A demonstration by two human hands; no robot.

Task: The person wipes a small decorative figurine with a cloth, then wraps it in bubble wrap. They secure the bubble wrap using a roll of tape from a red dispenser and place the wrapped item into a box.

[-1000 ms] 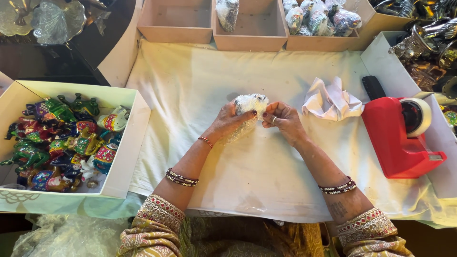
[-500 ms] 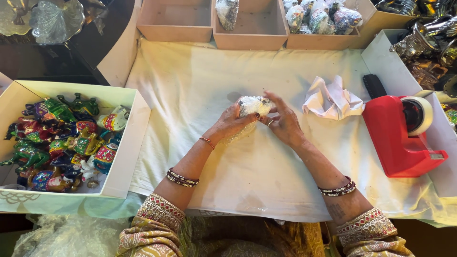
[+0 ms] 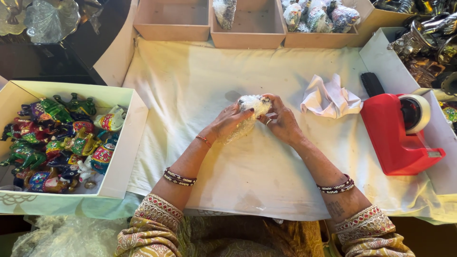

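Note:
Both hands meet at the middle of a white cloth spread over the table. My left hand and my right hand hold a small object wrapped in clear bubble wrap between them. A loose tail of the wrap hangs under my left palm onto the cloth. What is inside the wrap cannot be made out.
A white box of several colourful painted animal figurines stands at the left. A red tape dispenser and crumpled white paper lie to the right. Cardboard trays at the back hold wrapped bundles. Metallic figures fill the far right.
The wrapped object has been turned slightly between the hands, and the fingers have shifted around it. The hands stay in the same spot on the cloth.

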